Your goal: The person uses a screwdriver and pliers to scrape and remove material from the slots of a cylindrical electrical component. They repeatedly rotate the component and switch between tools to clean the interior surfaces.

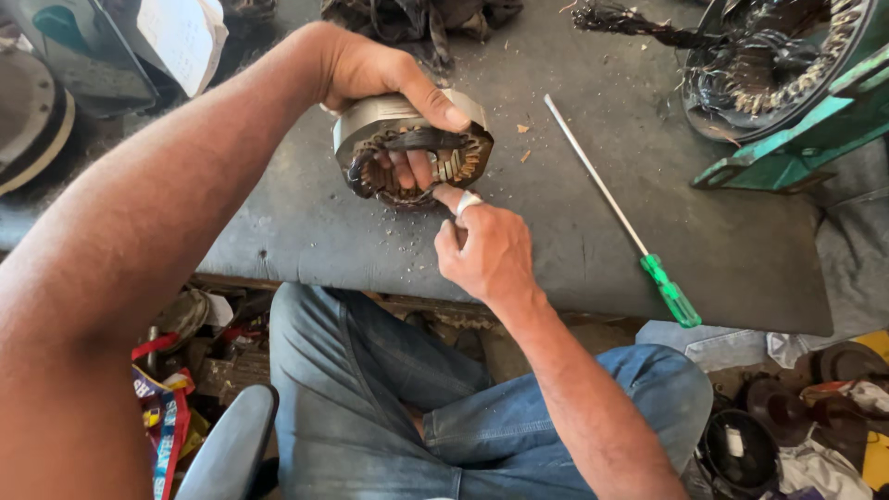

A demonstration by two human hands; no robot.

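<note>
while the left hand (370,69) grips the round grey metal motor stator (412,148), fingers curled through its bore, the right hand (486,250) pinches its copper winding above the dark workbench (556,231).

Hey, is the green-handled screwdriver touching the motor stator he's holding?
Apart. The head view shows the screwdriver lying on the dark bench top, with bare surface between its metal tip and the stator held in the left hand.

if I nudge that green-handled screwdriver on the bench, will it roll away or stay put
The screwdriver would probably roll sideways: its shaft looks thin, round and long. The dark bench mat looks flat and slightly grippy, so likely not far. It looks stiff and light.
</note>
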